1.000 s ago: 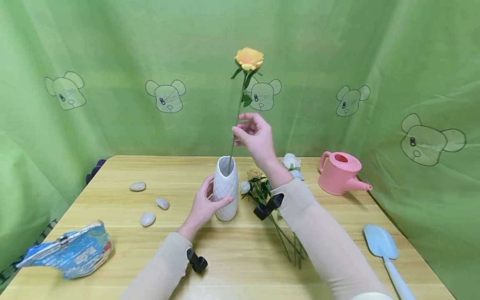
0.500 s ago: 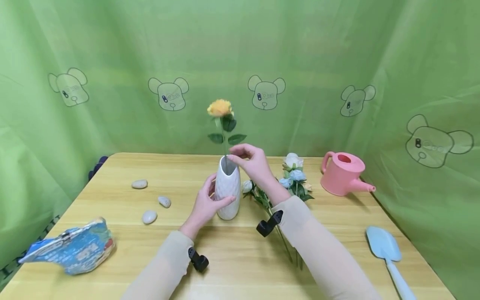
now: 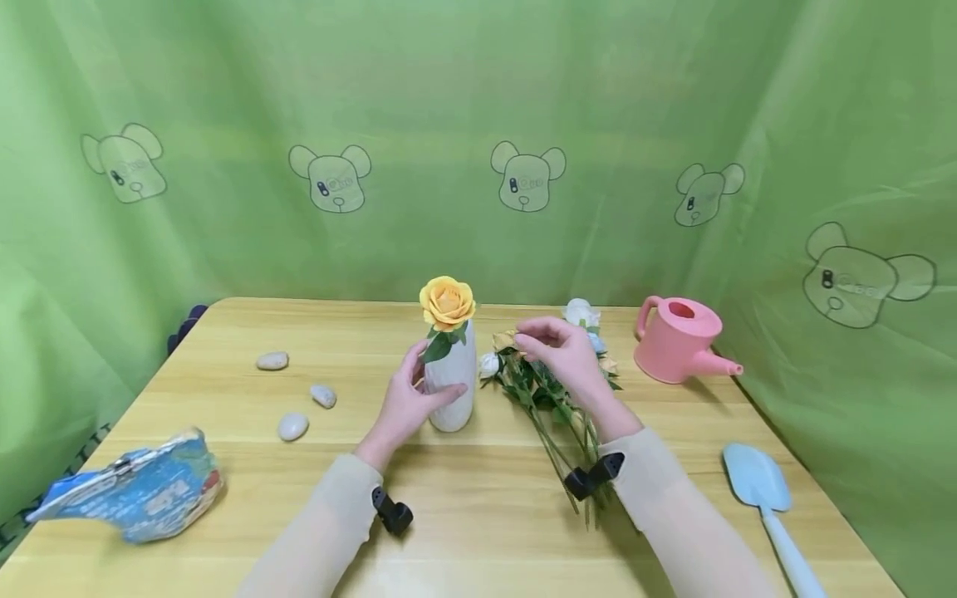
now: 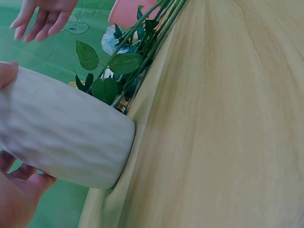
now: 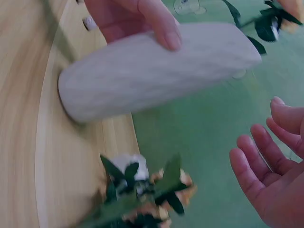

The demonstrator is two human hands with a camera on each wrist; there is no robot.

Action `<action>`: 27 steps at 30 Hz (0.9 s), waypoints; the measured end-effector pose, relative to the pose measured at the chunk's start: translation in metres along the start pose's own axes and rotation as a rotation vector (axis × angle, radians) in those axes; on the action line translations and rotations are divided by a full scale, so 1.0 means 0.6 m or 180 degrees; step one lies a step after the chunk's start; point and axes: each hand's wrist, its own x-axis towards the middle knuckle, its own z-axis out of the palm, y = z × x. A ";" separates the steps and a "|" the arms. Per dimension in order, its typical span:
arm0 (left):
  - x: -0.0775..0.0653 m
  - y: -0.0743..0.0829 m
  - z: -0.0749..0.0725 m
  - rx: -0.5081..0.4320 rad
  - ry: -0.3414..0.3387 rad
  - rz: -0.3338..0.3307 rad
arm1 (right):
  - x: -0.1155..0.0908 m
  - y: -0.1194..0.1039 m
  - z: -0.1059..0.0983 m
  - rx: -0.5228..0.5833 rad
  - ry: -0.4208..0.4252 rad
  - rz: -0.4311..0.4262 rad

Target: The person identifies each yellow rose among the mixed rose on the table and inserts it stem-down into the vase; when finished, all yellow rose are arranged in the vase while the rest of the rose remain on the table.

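Vase [image 3: 459, 370] is upright, mouth mostly hidden behind the yellow rose [image 3: 447, 304], stem out of sight. Left hand [image 3: 404, 407] grips it; right hand [image 3: 566, 359] is up in the air to its right, fingers loosely curved, partly blocking the loose flowers [image 3: 517, 384]. Wood-grain bench [image 3: 463, 515], green curtain [image 3: 426, 91] behind. Back edge lies beyond the vase, more room to move in front of it.

Clock centred on white vase [image 3: 454, 394], upright on table [image 3: 463, 523]. Left hand [image 3: 404, 405] grips vase from 8 o'clock, thumb across near side. Yellow rose [image 3: 447, 304] at vase mouth, 12 o'clock, leaves before the rim. Right hand [image 3: 562, 353] at 3, fingers bent, over flower bunch [image 3: 523, 380]. Farther out: pink watering can [image 3: 673, 349], 3; blue trowel [image 3: 757, 477], 3–4; stones [image 3: 292, 427] (three), 9; blue bag [image 3: 160, 494], 8–9.
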 end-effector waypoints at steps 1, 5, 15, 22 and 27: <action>0.000 0.003 -0.001 0.0013 0.0000 -0.0003 | -0.003 0.002 -0.008 0.0007 0.0023 -0.0012; 0.000 0.006 -0.001 0.0011 0.0000 -0.0004 | -0.016 0.014 -0.037 0.0045 0.0116 -0.0025; -0.005 0.001 0.001 -0.0038 -0.0019 0.0004 | -0.058 0.067 -0.076 -0.0006 0.0134 0.0546; -0.006 0.001 0.001 -0.0032 -0.0028 0.0007 | -0.070 0.100 -0.070 -0.0067 -0.0046 0.0896; -0.006 0.003 0.001 -0.0031 -0.0032 -0.0001 | -0.076 0.116 -0.058 -0.0046 -0.0160 0.1076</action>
